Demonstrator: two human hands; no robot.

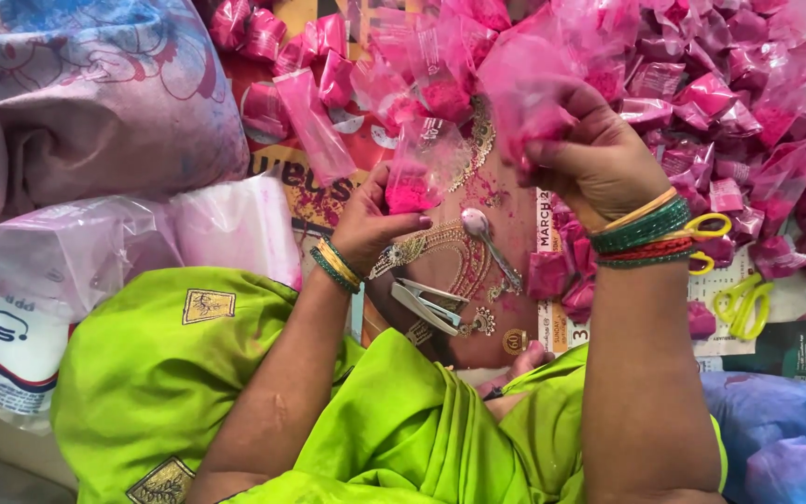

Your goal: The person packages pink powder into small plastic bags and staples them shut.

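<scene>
My left hand pinches a small clear plastic pouch with pink powder at its bottom. My right hand is closed on a larger clear bag of pink powder, held up beside the pouch. Just below the hands lie a metal spoon and a silver stapler on printed paper stained pink. Both wrists wear bangles. My lap is covered in bright green cloth.
A heap of filled pink packets covers the floor ahead and to the right. Yellow-handled scissors lie at right. Clear plastic bags and a large patterned sack sit at left.
</scene>
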